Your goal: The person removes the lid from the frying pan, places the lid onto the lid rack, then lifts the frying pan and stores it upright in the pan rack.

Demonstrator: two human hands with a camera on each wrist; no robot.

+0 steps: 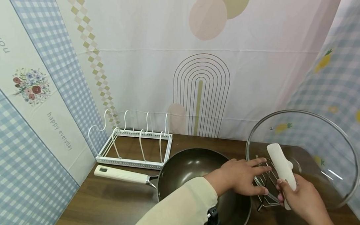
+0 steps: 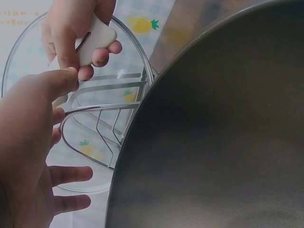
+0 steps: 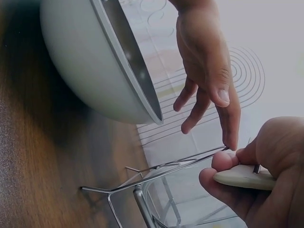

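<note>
My right hand (image 1: 305, 198) grips the long cream handle (image 1: 280, 164) of a large glass lid (image 1: 327, 164) with a metal rim. The lid stands tilted up on edge at a small wire rack (image 1: 265, 200). Reaching across the wok (image 1: 190, 169), my left hand (image 1: 240, 176) has its fingers spread beside the rack. In the right wrist view, a left fingertip meets the rack's top wire (image 3: 209, 154); whether it presses there I cannot tell. The wok is dark inside, light outside, and lies between my left sleeve and the table.
The wok's cream handle (image 1: 121, 174) points left. Behind it stands a white rack (image 1: 133, 163) with upright wire dividers. All sits on a brown wooden table (image 1: 114, 203), with patterned cloth (image 1: 133, 74) hanging behind and at both sides.
</note>
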